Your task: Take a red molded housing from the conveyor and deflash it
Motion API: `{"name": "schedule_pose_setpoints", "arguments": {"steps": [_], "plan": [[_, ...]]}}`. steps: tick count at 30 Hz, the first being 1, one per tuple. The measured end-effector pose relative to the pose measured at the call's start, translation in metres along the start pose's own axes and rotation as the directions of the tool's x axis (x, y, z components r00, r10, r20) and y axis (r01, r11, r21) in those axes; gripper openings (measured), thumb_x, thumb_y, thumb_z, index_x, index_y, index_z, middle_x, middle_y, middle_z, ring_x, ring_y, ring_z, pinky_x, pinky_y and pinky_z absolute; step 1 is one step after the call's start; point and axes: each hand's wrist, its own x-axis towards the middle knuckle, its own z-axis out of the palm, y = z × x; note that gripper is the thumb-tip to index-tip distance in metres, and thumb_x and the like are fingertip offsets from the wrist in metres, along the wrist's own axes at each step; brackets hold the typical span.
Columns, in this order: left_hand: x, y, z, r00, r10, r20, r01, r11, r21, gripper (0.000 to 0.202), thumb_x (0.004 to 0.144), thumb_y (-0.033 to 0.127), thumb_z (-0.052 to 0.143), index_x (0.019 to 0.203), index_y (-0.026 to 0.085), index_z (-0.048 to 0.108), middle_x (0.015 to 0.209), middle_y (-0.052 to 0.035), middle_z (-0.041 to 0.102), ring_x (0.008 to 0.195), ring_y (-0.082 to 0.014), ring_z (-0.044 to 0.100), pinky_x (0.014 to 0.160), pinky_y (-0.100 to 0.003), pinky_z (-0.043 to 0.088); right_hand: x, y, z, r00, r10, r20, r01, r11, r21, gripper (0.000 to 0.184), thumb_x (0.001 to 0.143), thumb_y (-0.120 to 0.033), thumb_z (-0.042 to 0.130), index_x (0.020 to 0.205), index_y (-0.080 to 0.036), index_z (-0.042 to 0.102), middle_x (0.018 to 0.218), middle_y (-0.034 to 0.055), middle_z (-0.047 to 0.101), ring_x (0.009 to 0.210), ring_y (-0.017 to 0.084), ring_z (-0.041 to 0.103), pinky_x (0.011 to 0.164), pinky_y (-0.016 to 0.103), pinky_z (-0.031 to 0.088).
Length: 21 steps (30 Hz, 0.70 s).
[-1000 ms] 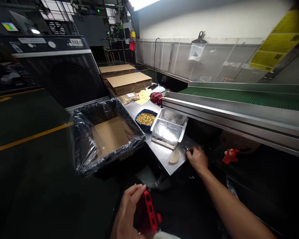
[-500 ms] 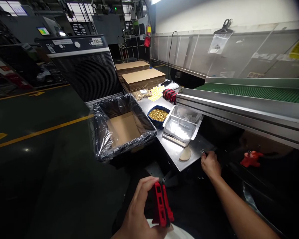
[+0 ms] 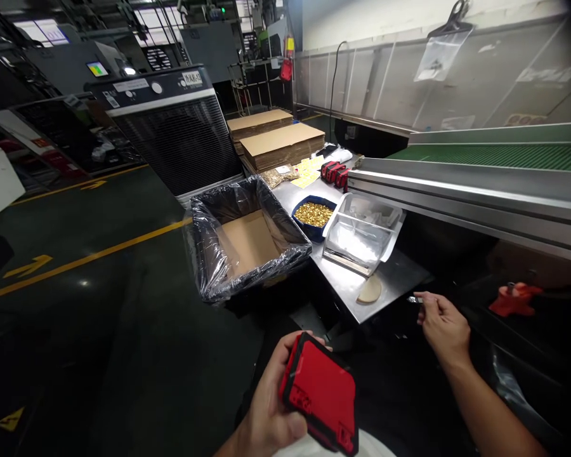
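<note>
My left hand (image 3: 278,397) is wrapped round a flat red and black plastic case (image 3: 322,390), its broad red face turned up towards me. In the fingertips of my right hand (image 3: 445,327) is a small shiny silvery piece (image 3: 415,299), too small to name. That hand hovers off the right corner of the metal table (image 3: 349,292). Nearest to it on the table lie a pale half-round piece (image 3: 370,290) and a clear divided tray (image 3: 356,244) holding small pieces. A blue bowl (image 3: 314,216) of small brass-coloured parts stands behind the tray.
A box lined with a clear plastic bag (image 3: 202,266) stands left of the table. Behind are cardboard stacks (image 3: 285,143), yellow label sheets (image 3: 308,172) and more red-black cases (image 3: 333,174). The green conveyor (image 3: 499,155) borders the right, with an orange-red object (image 3: 516,299) below.
My left hand has turned the case from its narrow edge to its broad red face. My right hand has moved right, with the small silvery piece at its fingertips. The view has shifted slightly.
</note>
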Motion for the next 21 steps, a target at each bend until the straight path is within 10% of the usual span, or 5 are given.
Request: {"name": "schedule_pose_setpoints", "arguments": {"steps": [15,19,21], "plan": [[0.004,0.003,-0.008,0.999,0.026,0.042,-0.016,0.974,-0.226,0.08,0.069,0.045,0.077,0.139,0.018,0.047,0.145,-0.0161,0.046,0.136,-0.0404,0.039,0.112,-0.055,0.038,-0.065,-0.099,-0.002,0.926,-0.019,0.376,-0.14,0.91,0.39,0.041,0.079,-0.049,0.075,0.107,-0.02,0.069,0.067,-0.0023,0.055,0.056,0.008,0.05,0.05,0.018,0.045],[0.005,0.01,-0.011,0.997,0.054,0.053,-0.063,0.98,0.19,0.085,0.063,0.031,0.078,0.14,0.023,0.044,0.139,-0.014,0.049,0.127,-0.0366,0.049,0.104,-0.047,0.047,-0.085,-0.12,-0.01,0.86,-0.073,0.504,-0.206,0.856,0.475,0.038,0.084,-0.045,0.072,0.111,-0.019,0.067,0.071,0.0007,0.063,0.06,0.01,0.058,0.055,0.018,0.052],[0.003,0.016,-0.01,0.991,0.093,0.098,-0.131,0.837,0.531,0.094,0.053,0.012,0.072,0.141,0.027,0.042,0.138,-0.0111,0.047,0.125,-0.0343,0.05,0.106,-0.044,0.046,-0.098,-0.132,-0.016,0.803,-0.122,0.584,-0.232,0.838,0.495,0.033,0.086,-0.042,0.071,0.11,-0.02,0.065,0.074,0.0025,0.067,0.063,0.011,0.063,0.058,0.018,0.054]]}}
